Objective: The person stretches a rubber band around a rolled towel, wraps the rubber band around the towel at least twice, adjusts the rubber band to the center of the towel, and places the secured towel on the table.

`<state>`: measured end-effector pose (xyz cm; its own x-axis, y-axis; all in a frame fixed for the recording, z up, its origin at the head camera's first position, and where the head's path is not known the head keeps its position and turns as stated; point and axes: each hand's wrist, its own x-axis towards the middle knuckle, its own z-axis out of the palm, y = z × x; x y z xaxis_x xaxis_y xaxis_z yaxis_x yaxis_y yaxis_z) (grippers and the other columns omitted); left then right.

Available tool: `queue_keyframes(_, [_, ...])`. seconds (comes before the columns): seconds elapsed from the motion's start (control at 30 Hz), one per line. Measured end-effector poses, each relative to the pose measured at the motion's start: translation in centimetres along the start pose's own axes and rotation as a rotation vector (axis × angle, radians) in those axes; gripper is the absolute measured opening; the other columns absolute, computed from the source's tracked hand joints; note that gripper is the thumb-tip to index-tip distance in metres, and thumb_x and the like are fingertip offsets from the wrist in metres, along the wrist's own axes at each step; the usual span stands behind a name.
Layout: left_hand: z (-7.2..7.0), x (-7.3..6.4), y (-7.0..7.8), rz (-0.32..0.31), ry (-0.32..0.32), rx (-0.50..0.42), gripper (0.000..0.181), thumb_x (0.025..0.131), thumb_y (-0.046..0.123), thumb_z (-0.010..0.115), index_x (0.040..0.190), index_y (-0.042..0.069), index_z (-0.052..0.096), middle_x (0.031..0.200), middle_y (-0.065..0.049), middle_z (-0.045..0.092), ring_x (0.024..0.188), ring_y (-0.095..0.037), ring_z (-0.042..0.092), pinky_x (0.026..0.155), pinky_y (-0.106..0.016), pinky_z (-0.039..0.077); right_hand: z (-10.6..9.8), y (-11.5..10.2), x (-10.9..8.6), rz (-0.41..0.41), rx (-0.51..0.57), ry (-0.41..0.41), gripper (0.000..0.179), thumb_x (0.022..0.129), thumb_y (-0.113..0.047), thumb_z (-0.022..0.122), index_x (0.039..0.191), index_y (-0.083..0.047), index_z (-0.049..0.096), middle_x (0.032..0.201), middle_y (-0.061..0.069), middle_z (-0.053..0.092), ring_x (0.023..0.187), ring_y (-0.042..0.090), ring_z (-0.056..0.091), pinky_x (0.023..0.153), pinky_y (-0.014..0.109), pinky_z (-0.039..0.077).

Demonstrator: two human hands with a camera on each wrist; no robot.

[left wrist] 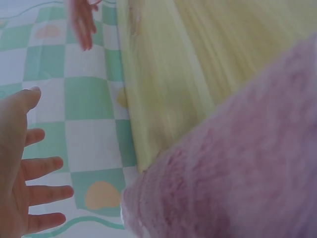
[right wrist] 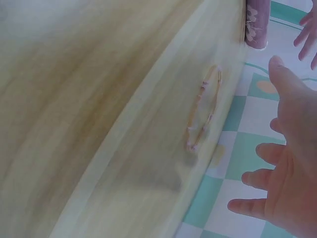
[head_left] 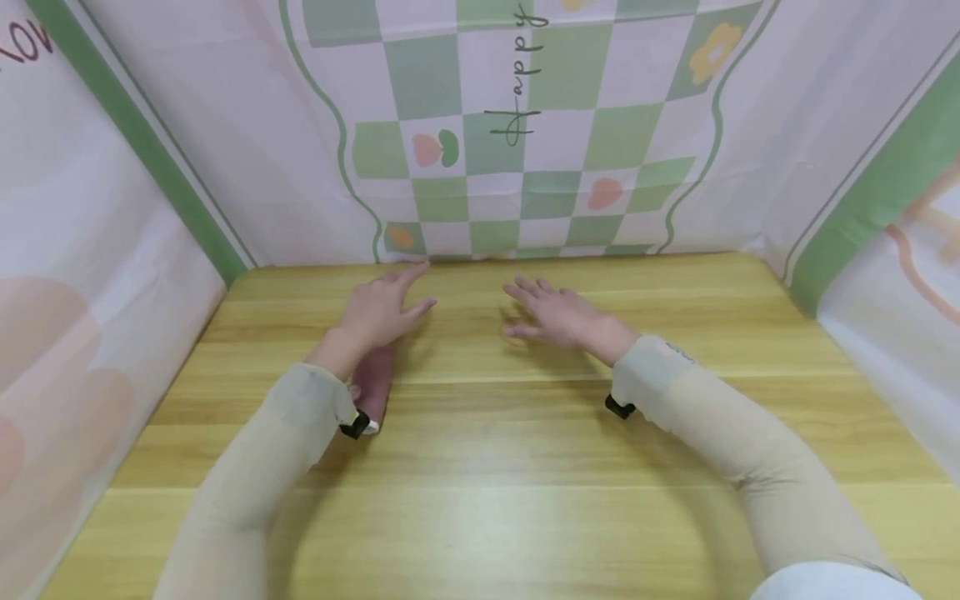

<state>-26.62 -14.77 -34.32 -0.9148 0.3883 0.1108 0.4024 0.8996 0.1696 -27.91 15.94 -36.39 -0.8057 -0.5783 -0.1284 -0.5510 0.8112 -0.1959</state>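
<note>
My left hand (head_left: pixel 378 310) is held over the far left of the table, fingers spread and holding nothing. Under its wrist lies a dusty-pink, fuzzy roll (head_left: pixel 377 379), like a rolled towel; it fills the lower right of the left wrist view. Pale flowers mark the roll (right wrist: pixel 257 22) in the right wrist view. Right of centre, my right hand (head_left: pixel 562 318) hovers palm down with fingers extended, also holding nothing. Below it, a thin orange-brown loop with small pale beads (right wrist: pixel 216 94), like a bracelet, lies near the table's far edge, mostly hidden by this hand in the head view.
The wood-grain table (head_left: pixel 480 433) meets a hanging cloth (head_left: pixel 495 196) with green and white checks along its far edge. Printed cloth panels also rise at the left (head_left: pixel 97 275) and right (head_left: pixel 900 242). Both wrists wear a small black device (head_left: pixel 619 407).
</note>
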Motion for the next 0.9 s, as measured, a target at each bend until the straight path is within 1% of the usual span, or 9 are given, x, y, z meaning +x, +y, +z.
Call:
queue_keyframes(0.07, [-0.2, -0.2, -0.2, -0.005, 0.017, -0.008, 0.067, 0.105, 0.054, 0.047, 0.162, 0.022, 0.031, 0.115, -0.013, 0.069, 0.096, -0.034, 0.067, 0.080, -0.049, 0.056, 0.2, 0.1, -0.1, -0.010, -0.002, -0.003, 0.084, 0.104, -0.054, 0.052, 0.165, -0.011, 0.014, 0.169, 0.018, 0.007, 0.150, 0.048, 0.014, 0.114, 0.069, 0.019])
queue_keyframes(0.17, [-0.3, -0.3, -0.7, -0.010, 0.025, -0.019, 0.067, 0.105, 0.054, 0.048, 0.162, 0.023, 0.031, 0.084, -0.003, 0.065, 0.070, -0.022, 0.060, 0.062, -0.038, 0.051, 0.3, 0.2, -0.4, -0.023, -0.006, 0.004, 0.083, 0.104, -0.053, 0.053, 0.164, -0.010, 0.016, 0.169, 0.018, 0.008, 0.150, 0.049, 0.016, 0.114, 0.068, 0.021])
queue_keyframes(0.2, [-0.3, -0.4, -0.9, -0.007, 0.029, -0.024, 0.066, 0.105, 0.054, 0.048, 0.162, 0.024, 0.032, 0.083, -0.001, 0.065, 0.068, -0.021, 0.059, 0.060, -0.037, 0.050, 0.3, 0.2, -0.4, -0.025, -0.008, 0.006, 0.083, 0.104, -0.053, 0.053, 0.164, -0.009, 0.017, 0.169, 0.018, 0.009, 0.150, 0.049, 0.017, 0.114, 0.068, 0.022])
queue_keyframes(0.3, [-0.3, -0.8, -1.6, -0.010, 0.042, -0.041, 0.064, 0.105, 0.052, 0.051, 0.160, 0.023, 0.035, 0.091, -0.006, 0.070, 0.069, -0.023, 0.060, 0.062, -0.038, 0.051, 0.4, 0.4, -0.5, -0.033, -0.001, 0.013, 0.081, 0.104, -0.050, 0.054, 0.164, -0.008, 0.019, 0.168, 0.018, 0.010, 0.150, 0.049, 0.017, 0.115, 0.066, 0.022])
queue_keyframes(0.47, [-0.4, -1.6, -2.7, -0.051, 0.051, -0.089, 0.062, 0.105, 0.046, 0.055, 0.159, 0.022, 0.037, 0.118, -0.019, 0.070, 0.085, -0.033, 0.065, 0.075, -0.050, 0.054, 0.5, 0.8, -0.8, -0.041, 0.076, -0.007, 0.078, 0.105, -0.046, 0.056, 0.163, -0.008, 0.021, 0.169, 0.017, 0.009, 0.149, 0.048, 0.019, 0.116, 0.063, 0.023])
queue_keyframes(0.6, [-0.4, -2.2, -3.6, -0.094, 0.025, -0.100, 0.063, 0.106, 0.046, 0.053, 0.160, 0.020, 0.035, 0.126, -0.022, 0.066, 0.095, -0.035, 0.064, 0.083, -0.054, 0.053, 0.3, 0.9, -1.1, -0.039, 0.125, -0.037, 0.075, 0.105, -0.044, 0.056, 0.163, -0.010, 0.022, 0.169, 0.017, 0.009, 0.148, 0.048, 0.022, 0.114, 0.063, 0.027])
queue_keyframes(0.7, [-0.4, -2.6, -4.1, -0.123, 0.002, -0.108, 0.065, 0.106, 0.047, 0.051, 0.160, 0.016, 0.034, 0.121, -0.022, 0.066, 0.095, -0.036, 0.064, 0.085, -0.056, 0.052, 0.3, 1.0, -1.3, -0.038, 0.133, -0.044, 0.074, 0.105, -0.044, 0.056, 0.164, -0.011, 0.023, 0.169, 0.017, 0.012, 0.149, 0.047, 0.022, 0.114, 0.063, 0.025])
queue_keyframes(0.83, [-0.3, -3.0, -4.6, -0.161, -0.037, -0.143, 0.066, 0.106, 0.046, 0.051, 0.159, 0.011, 0.034, 0.130, -0.026, 0.062, 0.109, -0.043, 0.062, 0.096, -0.061, 0.048, 0.2, 1.1, -1.5, -0.040, 0.144, -0.040, 0.074, 0.106, -0.043, 0.056, 0.163, -0.011, 0.023, 0.168, 0.018, 0.015, 0.150, 0.046, 0.019, 0.116, 0.063, 0.023])
queue_keyframes(0.9, [-0.1, -3.2, -4.8, -0.177, -0.051, -0.160, 0.065, 0.106, 0.044, 0.051, 0.159, 0.009, 0.035, 0.141, -0.027, 0.055, 0.120, -0.047, 0.057, 0.101, -0.064, 0.044, 0.1, 1.2, -1.6, -0.040, 0.154, -0.038, 0.074, 0.106, -0.042, 0.056, 0.163, -0.011, 0.023, 0.167, 0.020, 0.017, 0.150, 0.046, 0.019, 0.117, 0.062, 0.022])
